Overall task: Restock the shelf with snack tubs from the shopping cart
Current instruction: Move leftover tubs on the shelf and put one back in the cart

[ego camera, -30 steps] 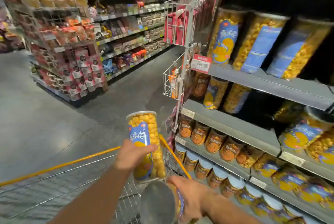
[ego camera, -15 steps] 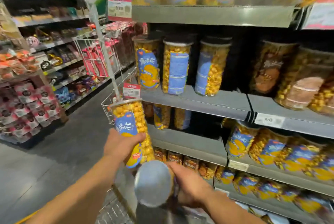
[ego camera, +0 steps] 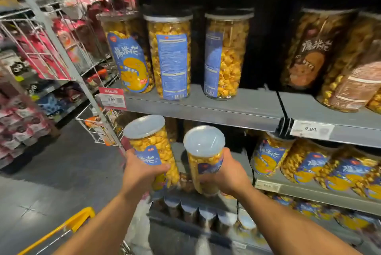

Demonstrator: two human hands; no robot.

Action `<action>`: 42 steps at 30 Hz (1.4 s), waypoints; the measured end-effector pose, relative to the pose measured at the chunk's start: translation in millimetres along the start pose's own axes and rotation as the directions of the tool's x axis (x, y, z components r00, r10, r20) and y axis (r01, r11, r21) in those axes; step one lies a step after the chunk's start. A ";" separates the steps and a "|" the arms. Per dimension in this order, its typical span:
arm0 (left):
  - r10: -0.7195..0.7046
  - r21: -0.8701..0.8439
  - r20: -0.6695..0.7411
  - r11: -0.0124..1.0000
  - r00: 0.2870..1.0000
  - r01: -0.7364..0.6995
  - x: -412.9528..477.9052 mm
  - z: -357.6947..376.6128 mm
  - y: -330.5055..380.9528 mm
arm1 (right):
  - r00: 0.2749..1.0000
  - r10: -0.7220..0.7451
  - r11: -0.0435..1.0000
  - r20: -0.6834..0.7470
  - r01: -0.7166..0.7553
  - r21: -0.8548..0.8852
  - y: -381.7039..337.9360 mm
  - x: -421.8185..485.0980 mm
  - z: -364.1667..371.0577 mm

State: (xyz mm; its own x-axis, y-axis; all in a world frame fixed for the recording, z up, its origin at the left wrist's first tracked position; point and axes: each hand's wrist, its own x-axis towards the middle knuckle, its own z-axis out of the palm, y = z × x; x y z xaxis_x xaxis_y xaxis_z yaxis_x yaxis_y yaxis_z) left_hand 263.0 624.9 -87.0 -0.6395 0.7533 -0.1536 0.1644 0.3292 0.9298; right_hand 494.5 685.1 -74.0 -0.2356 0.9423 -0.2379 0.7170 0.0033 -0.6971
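Head view: I have my left hand (ego camera: 142,170) curled round the lower half of the left tub (ego camera: 150,141), fingers (ego camera: 159,167) across its blue label. My right hand (ego camera: 228,174) grips the right tub (ego camera: 204,151) the same way, low on its body. Both hands are full, with nothing spare.

Both tubs stand close to upright with lids up, so their long axes run roughly vertical. The left one leans its top a little to the left. They sit just beside each other, apart, and I hold them in front of the lower shelving.

The shelf (ego camera: 206,108) I am aiming for lies above and beyond both lids, with its front edge higher than the tub tops. A row of tubs (ego camera: 171,57) stands on it near the left end, three across and upright. Right of the third one there is a dark gap (ego camera: 266,52) before the divider and the brown tubs (ego camera: 313,48).

As I judge it, the move is up and forward. Each base has to clear the front edge before the tub goes in upright. The right hand is nearer the gap, so that tub should go first. The left must cross further or find room behind the row, and I cannot tell how deep that is.

The cart (ego camera: 61,228) shows only its yellow handle at the lower left.
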 end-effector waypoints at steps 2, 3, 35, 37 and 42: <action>-0.011 0.013 0.011 1.000 1.000 0.011 6.7 8.0 -4.3 | 0.999 0.042 0.999 -0.021 -0.041 0.029 1.9 10.6 3.4; -0.002 0.042 0.031 0.999 1.000 0.000 10.5 11.0 -7.6 | 0.998 0.054 0.997 -0.038 -0.052 0.064 2.7 13.9 4.5; 0.403 0.404 0.209 0.795 0.891 -0.454 128.7 100.9 -27.6 | 0.951 0.268 0.949 -0.156 -0.232 0.215 2.6 133.3 45.4; 0.444 0.442 0.192 0.758 0.875 -0.481 128.2 99.6 -25.3 | 0.956 0.248 0.949 -0.159 -0.206 0.238 4.0 133.9 49.5; 0.394 0.343 0.054 0.856 0.918 -0.387 128.2 94.2 -40.5 | 0.961 0.229 0.949 -0.155 -0.185 0.257 4.8 135.0 51.7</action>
State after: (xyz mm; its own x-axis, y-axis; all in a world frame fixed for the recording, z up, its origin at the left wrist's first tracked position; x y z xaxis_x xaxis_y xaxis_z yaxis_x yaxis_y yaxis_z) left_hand 245.1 761.8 -175.9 -0.4817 0.8515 0.2071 0.6459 0.1853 0.7406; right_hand 432.3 794.9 -144.4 0.0397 0.9581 -0.2836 0.5552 -0.2571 -0.7910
